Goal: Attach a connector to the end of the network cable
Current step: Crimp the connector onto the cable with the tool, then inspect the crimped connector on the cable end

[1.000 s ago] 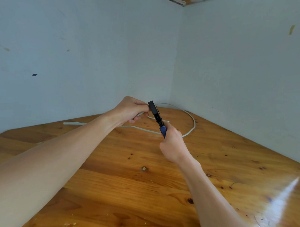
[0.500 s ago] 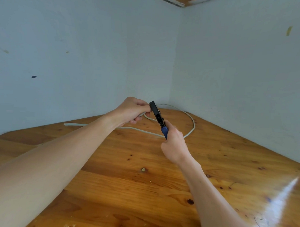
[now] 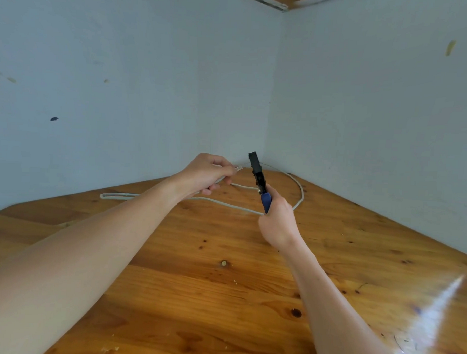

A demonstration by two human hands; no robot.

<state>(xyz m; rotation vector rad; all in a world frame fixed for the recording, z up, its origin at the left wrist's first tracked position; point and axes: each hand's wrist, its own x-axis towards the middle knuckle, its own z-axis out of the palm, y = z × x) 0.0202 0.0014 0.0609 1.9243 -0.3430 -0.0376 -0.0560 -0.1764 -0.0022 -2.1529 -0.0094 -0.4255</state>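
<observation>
My left hand pinches network cable end, clear connector at tip, above desk. Right hand grips crimping tool. Inspect crimp, tug gently.

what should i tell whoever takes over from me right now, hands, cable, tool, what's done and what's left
Left hand: grips the network cable near its end, with the clear connector sticking out past the fingertips.
Right hand: grips the blue handles of the crimping tool, head pointing up.
Connector and tool head are apart, with a gap between them. The rest of the cable lies looped on the wooden table.
Done: connector sits on the cable end; whether it is crimped cannot be told.
Left: check the crimp, and press it in the tool if needed.
</observation>
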